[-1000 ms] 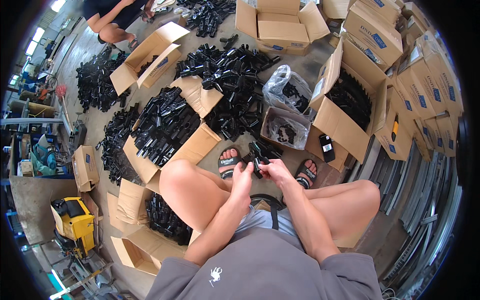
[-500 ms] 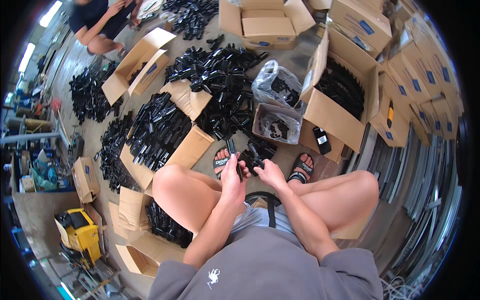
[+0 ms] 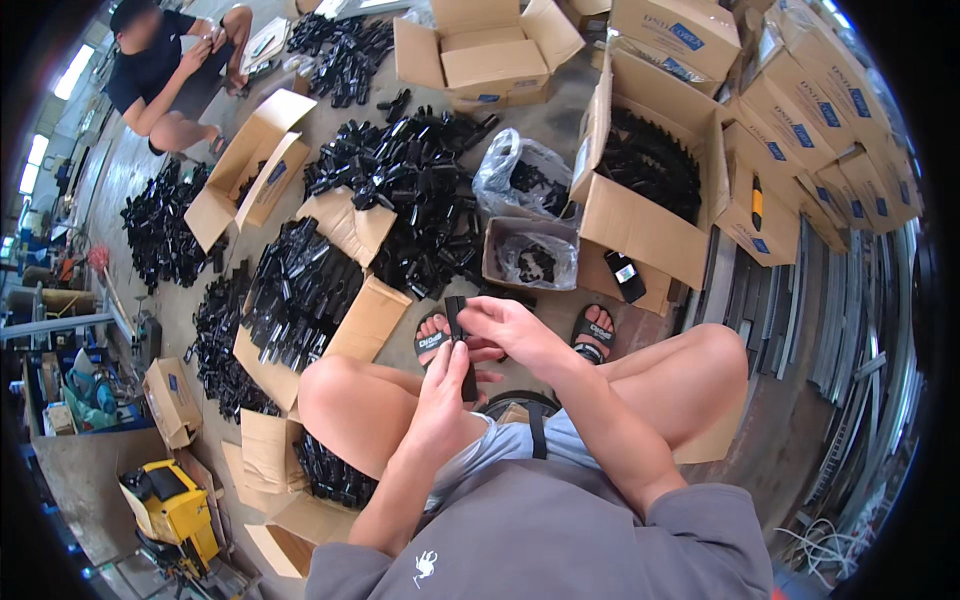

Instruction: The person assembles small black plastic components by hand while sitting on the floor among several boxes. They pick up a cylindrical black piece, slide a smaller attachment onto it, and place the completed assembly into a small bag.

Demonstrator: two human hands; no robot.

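Holding a black tubular part (image 3: 456,312) bodyward of the plastic-lined carton (image 3: 520,226), the left hand (image 3: 440,398) wraps it while the right hand (image 3: 512,332) pinches its far end, apparently mid-handling, with a heap of parts (image 3: 428,205) loose left of that carton.

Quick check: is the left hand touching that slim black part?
Touching: in the head view, the left hand grips the slim black part, its thumb lying against it.

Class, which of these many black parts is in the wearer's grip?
The black part held in the left hand, with the right hand at its far end; the others lie in heaps, boxes or a bag.
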